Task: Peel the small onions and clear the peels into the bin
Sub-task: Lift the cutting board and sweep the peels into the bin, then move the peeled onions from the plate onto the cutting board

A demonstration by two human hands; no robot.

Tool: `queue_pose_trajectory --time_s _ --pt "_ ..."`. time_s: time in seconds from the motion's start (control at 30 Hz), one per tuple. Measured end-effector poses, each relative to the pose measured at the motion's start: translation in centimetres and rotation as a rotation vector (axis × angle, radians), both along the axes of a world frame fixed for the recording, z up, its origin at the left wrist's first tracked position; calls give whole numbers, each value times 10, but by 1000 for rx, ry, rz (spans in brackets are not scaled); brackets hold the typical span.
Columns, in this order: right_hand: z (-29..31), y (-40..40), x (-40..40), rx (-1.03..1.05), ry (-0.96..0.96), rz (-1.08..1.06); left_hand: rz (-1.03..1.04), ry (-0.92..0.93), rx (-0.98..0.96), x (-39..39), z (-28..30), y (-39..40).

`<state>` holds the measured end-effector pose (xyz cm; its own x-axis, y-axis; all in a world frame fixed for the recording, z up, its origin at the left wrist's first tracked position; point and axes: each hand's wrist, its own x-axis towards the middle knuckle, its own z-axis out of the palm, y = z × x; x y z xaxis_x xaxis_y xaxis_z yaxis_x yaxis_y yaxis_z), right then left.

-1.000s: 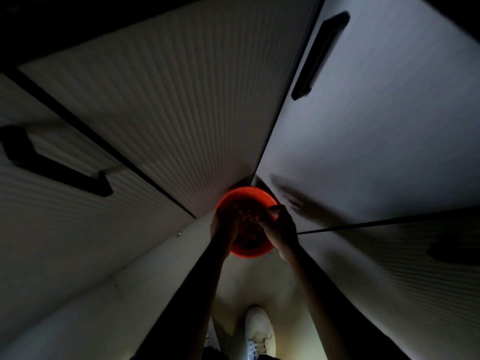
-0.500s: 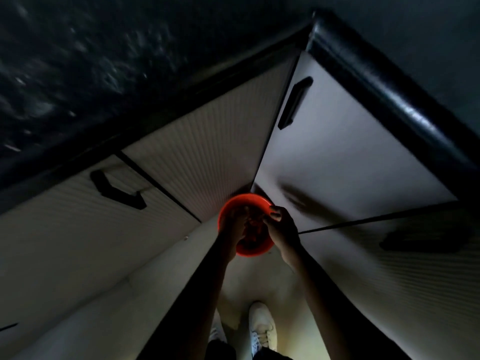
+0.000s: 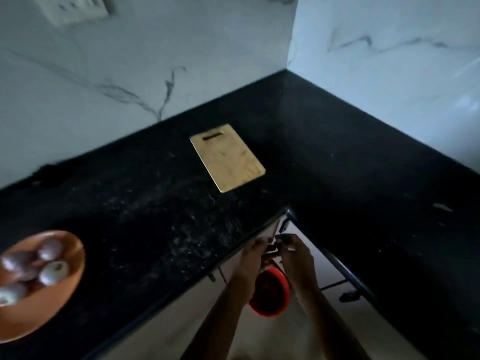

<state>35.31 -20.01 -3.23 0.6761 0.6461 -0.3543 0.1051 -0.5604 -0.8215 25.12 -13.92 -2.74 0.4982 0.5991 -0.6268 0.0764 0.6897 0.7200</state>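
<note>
Black speckled stone countertop (image 3: 161, 203): bare rectangular wooden cutting board (image 3: 227, 157); round orange bowl (image 3: 65, 297) of small peeled onions (image 3: 53, 272). Left hand (image 3: 250, 258) and right hand (image 3: 293, 255) meet above round red bin (image 3: 275, 297); grips indiscernible. No legible writing.

Peeled small onions (image 3: 39, 266) lie in an orange bowl (image 3: 65, 302); red bin (image 3: 272, 294) below.

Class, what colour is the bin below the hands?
Red-orange bin, clearest in the head view.
</note>
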Motion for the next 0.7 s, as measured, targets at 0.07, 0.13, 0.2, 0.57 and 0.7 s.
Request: queue_pose_trajectory --time_s 0.07,0.13,0.2,0.57,0.7 --pt "21 12 0 64 -27 27 -10 6 11 -10 27 10" --pt "53 31 -1 118 -115 99 -6 66 110 -22 56 26" --pt "76 49 2 111 -147 130 -16 111 213 -29 80 49" --pt "94 164 57 -74 -143 216 118 423 357 -54 98 202" --pt "62 193 66 -214 -121 186 41 615 468 -46 82 272"
